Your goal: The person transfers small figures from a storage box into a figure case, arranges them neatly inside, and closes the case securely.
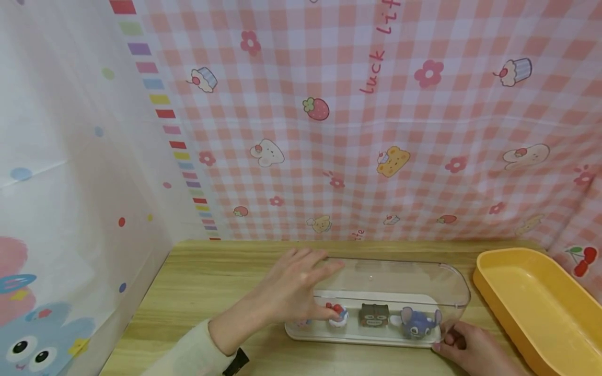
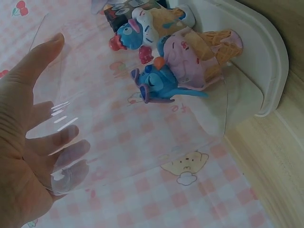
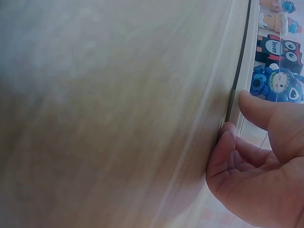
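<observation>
A long clear plastic cover [image 1: 390,274] stands over a white base [image 1: 362,342] on the table. My left hand [image 1: 298,282] spans the cover's left part from above, thumb toward the front and fingers at the back, gripping it. At the front right corner, my right hand [image 1: 475,347] pinches the base's edge, its thumb on the rim and fingers curled below. Behind the clear wall stand a blue big-eared figurine [image 1: 416,324], a dark box-shaped figurine [image 1: 374,316] and a red-topped figurine [image 1: 337,315]. The left wrist view adds a pink ice-cream-cone figurine [image 2: 183,59] and a small blue figurine [image 2: 156,83].
A yellow tray [image 1: 541,292] lies to the right, close to the right hand. Behind the wooden table [image 1: 202,282] hangs a pink checked cloth [image 1: 291,172]; a white printed cloth [image 1: 84,156] hangs on the left.
</observation>
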`<state>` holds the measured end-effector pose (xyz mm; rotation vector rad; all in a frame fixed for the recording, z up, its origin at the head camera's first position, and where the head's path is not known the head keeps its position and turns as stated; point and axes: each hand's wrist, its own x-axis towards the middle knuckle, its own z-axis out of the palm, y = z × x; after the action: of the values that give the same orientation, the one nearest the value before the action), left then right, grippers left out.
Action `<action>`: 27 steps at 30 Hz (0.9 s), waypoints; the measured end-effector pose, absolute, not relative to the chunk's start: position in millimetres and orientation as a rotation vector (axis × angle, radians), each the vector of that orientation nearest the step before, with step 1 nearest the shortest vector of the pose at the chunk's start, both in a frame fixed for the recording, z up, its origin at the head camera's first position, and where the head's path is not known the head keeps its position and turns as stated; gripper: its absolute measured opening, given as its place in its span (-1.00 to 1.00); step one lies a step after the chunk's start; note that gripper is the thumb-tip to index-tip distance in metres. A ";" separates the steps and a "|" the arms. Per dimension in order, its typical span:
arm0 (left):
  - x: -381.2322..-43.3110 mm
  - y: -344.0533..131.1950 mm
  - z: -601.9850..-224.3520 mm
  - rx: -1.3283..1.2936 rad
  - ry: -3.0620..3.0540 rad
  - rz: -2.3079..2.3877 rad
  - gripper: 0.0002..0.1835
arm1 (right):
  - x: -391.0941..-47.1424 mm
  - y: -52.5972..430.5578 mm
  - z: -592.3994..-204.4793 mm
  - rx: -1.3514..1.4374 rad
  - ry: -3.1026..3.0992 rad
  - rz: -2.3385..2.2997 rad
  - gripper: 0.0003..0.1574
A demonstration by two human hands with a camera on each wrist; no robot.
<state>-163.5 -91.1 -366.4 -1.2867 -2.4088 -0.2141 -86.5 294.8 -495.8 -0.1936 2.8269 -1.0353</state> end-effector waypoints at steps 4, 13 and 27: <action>-162.9 -91.4 -369.5 -1.284 -2.415 -0.215 0.01 | -86.1 294.1 -495.6 -0.178 2.821 -1.042 -0.69; -164.2 -92.1 -375.2 -1.301 -2.367 -0.240 0.01 | -86.1 292.7 -493.8 -0.156 2.823 -1.028 -0.69; -164.0 -92.7 -379.8 -1.292 -2.379 -0.233 0.03 | -84.0 296.1 -498.5 -0.209 2.828 -1.047 -0.62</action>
<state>-164.0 -92.7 -379.8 -1.2920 -2.3786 -0.2331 -84.0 296.1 -498.5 -0.2085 2.8281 -1.0469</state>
